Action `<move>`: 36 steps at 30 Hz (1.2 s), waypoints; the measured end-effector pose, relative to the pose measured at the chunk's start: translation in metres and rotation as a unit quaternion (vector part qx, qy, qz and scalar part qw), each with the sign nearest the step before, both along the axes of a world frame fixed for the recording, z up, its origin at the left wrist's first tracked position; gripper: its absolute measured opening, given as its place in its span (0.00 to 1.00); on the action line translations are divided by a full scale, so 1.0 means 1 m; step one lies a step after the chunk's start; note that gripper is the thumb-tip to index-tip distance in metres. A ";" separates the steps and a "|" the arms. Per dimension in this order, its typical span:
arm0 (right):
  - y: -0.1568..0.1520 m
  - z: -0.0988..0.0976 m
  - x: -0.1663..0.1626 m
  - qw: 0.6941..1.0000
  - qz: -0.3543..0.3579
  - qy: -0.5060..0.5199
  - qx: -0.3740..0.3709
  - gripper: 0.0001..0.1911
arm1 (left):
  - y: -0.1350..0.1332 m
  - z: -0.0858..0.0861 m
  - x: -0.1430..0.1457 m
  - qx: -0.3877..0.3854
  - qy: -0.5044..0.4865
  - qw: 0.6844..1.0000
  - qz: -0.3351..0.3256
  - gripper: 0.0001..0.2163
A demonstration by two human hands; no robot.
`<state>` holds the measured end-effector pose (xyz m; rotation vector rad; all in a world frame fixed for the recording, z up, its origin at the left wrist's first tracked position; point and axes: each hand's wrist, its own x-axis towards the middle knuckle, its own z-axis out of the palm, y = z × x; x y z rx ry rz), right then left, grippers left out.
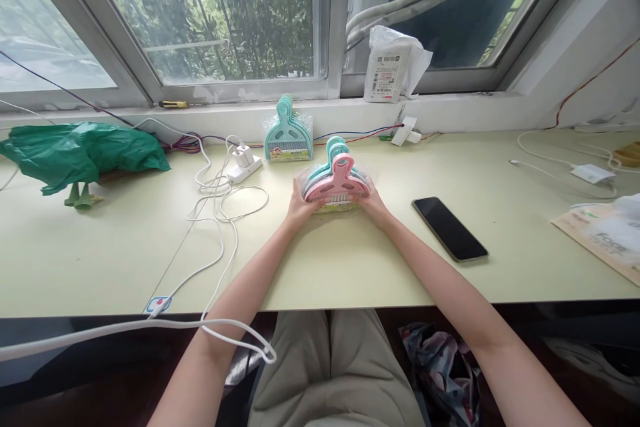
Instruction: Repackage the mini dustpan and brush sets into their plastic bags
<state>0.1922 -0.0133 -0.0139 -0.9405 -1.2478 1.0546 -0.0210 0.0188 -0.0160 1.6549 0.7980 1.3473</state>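
Note:
Both of my hands grip a stack of small dustpan-and-brush sets (342, 177) in clear plastic wrap, upright on the table. A pink set is at the front, with teal ones behind it. My left hand (303, 203) is closed around the stack's left end, and my right hand (373, 203) around its right end, thumbs at the front near the bristles. Behind, against the wall below the window, stands another group of teal dustpan-and-brush sets (287, 130), also wrapped, with a colourful label at the bottom.
A black phone (450, 229) lies to the right. White cables and a power strip (245, 170) spread on the left, near a green plastic bag (85, 153). One cable hangs over the front edge. A packaged white box (387, 70) stands on the sill; a paper packet (605, 233) lies far right.

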 end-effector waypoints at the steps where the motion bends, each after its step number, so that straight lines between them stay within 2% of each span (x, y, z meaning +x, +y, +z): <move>1: 0.001 0.000 0.001 1.000 -0.004 -0.002 0.005 0.48 | 0.002 0.000 -0.001 -0.007 0.006 1.000 0.004 0.45; 5: 0.001 0.000 0.008 1.000 0.021 -0.014 0.003 0.45 | 0.005 0.001 -0.003 -0.050 0.041 0.998 -0.005 0.36; 7: 0.000 0.002 0.012 0.999 0.034 -0.025 -0.007 0.44 | 0.005 0.002 -0.003 -0.057 0.044 0.997 -0.003 0.35; 13: 0.003 0.001 0.011 0.998 -0.030 -0.058 -0.021 0.30 | 0.002 0.005 -0.001 -0.064 0.039 0.997 -0.002 0.35; 18: 0.004 0.001 0.008 0.998 -0.029 -0.049 -0.003 0.30 | 0.003 0.003 -0.001 -0.058 0.031 0.998 -0.010 0.34; 23: 0.004 0.001 0.009 0.999 0.011 -0.047 0.001 0.32 | 0.003 0.002 -0.002 -0.061 0.023 0.998 -0.024 0.32; 26: 0.011 -0.007 0.009 0.999 -0.025 -0.036 0.001 0.35 | 0.003 0.003 -0.003 -0.056 0.028 0.998 -0.013 0.32; 28: 0.019 -0.013 0.010 0.998 -0.054 -0.027 -0.002 0.33 | 0.004 0.003 -0.002 -0.051 0.023 0.998 -0.014 0.33; 33: 0.038 -0.022 0.020 0.998 -0.065 -0.021 -0.006 0.30 | 0.007 0.003 -0.005 -0.067 0.015 0.995 -0.066 0.40; 36: 0.053 -0.020 0.036 0.995 -0.091 -0.028 -0.016 0.31 | 0.013 0.002 -0.009 -0.096 0.037 0.994 -0.031 0.43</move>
